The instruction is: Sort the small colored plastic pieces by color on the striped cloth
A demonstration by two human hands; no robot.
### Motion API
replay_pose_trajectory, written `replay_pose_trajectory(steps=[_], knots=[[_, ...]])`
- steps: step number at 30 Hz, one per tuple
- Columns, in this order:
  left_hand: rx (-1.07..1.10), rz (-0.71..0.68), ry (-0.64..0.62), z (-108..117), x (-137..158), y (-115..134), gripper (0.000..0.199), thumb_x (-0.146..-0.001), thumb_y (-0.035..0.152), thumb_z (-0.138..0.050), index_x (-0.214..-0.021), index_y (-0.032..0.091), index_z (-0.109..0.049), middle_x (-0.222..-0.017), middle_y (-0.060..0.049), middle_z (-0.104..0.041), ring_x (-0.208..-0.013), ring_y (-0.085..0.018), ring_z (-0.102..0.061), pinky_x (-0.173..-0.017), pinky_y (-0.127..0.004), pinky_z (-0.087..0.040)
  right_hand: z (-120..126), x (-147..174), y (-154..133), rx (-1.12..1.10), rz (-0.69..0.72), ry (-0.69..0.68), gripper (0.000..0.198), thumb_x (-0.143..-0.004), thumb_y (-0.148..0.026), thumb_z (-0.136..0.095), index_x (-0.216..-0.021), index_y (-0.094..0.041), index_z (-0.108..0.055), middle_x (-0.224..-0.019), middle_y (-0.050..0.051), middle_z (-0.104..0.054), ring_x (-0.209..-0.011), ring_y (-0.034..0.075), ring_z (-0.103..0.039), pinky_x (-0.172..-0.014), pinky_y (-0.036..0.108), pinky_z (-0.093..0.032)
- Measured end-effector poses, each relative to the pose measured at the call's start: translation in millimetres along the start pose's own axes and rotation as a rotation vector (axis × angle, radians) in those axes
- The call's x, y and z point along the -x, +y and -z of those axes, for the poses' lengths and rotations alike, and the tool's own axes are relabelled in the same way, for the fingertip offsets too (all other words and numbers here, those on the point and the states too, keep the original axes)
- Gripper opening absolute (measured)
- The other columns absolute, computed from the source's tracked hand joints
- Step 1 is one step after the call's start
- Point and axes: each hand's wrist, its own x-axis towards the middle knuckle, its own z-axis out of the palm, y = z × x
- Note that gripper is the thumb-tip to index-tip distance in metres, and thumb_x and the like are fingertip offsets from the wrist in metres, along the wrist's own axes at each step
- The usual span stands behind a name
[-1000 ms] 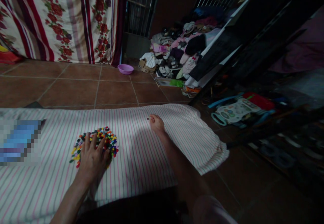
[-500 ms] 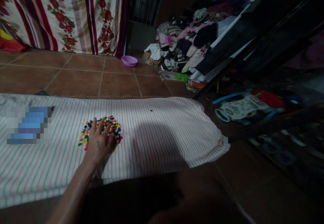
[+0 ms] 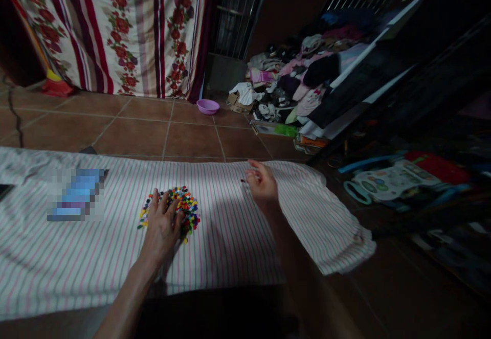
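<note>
My left hand (image 3: pixel 164 219) lies palm down with spread fingers on a pile of small, many-coloured beads or similar pieces (image 3: pixel 190 208). Part of the pile is hidden under it. To the right, my right hand (image 3: pixel 263 184) is over the striped cloth (image 3: pixel 226 257), its fingers loosely bent and somewhat apart. Just left of its fingertips a tiny dark piece (image 3: pixel 242 180) rests on the cloth, separate from the pile. Nothing can be made out between the right fingers.
A phone-like thing with a blurred-out screen (image 3: pixel 79 193) lies on the cloth at left. Beyond, on the tiled floor, are a purple basin (image 3: pixel 207 106), a heap of clothes (image 3: pixel 295 78) and a floral curtain (image 3: pixel 134 37). A colourful toy-like panel (image 3: pixel 395 178) stands at right.
My right hand has come up from the dark lower edge to beside the tiny dark piece. The left hand stays on the pile. The whole view has shifted slightly.
</note>
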Motion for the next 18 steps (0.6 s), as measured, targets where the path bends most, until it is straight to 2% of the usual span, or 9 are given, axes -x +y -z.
replay_pose_trajectory(steps=[3,6,11,18], knots=[[-0.023,-0.007,-0.025,-2,1,-5,0.042,-0.09,0.037,-0.04,-0.11,0.017,-0.07,-0.134,-0.014,-0.057,-0.146,-0.037,-0.02,-0.112,-0.066,-0.032,-17,-2,26,0.167,-0.218,-0.168,0.034,-0.082,-0.007,-0.049,-0.105,-0.017,-0.072,-0.106,0.011,-0.07,-0.094,0.019,-0.066,-0.089,0.032,-0.053],[-0.054,-0.018,-0.018,-5,2,-13,0.043,-0.089,0.038,-0.039,-0.108,0.014,-0.07,-0.13,-0.017,-0.058,-0.145,-0.038,-0.024,-0.112,-0.063,-0.033,-38,3,52,0.251,-0.354,-0.308,0.035,-0.082,-0.01,-0.053,-0.11,-0.016,-0.072,-0.108,0.01,-0.069,-0.095,0.019,-0.064,-0.091,0.03,-0.05],[-0.106,-0.005,-0.025,-9,3,-24,0.041,-0.089,0.039,-0.04,-0.108,0.018,-0.069,-0.127,-0.013,-0.061,-0.142,-0.037,-0.029,-0.11,-0.064,-0.036,-58,10,71,0.296,-0.366,-0.359,0.032,-0.084,-0.017,-0.058,-0.112,-0.019,-0.072,-0.106,0.008,-0.068,-0.093,0.017,-0.062,-0.086,0.026,-0.048],[-0.125,-0.033,-0.078,-6,1,-31,0.041,-0.089,0.038,-0.038,-0.114,0.021,-0.066,-0.12,-0.012,-0.064,-0.132,-0.032,-0.044,-0.111,-0.065,-0.031,-61,15,78,0.264,-0.304,-0.369,0.025,-0.085,-0.018,-0.057,-0.102,-0.02,-0.075,-0.104,0.008,-0.068,-0.092,0.018,-0.061,-0.086,0.028,-0.047]])
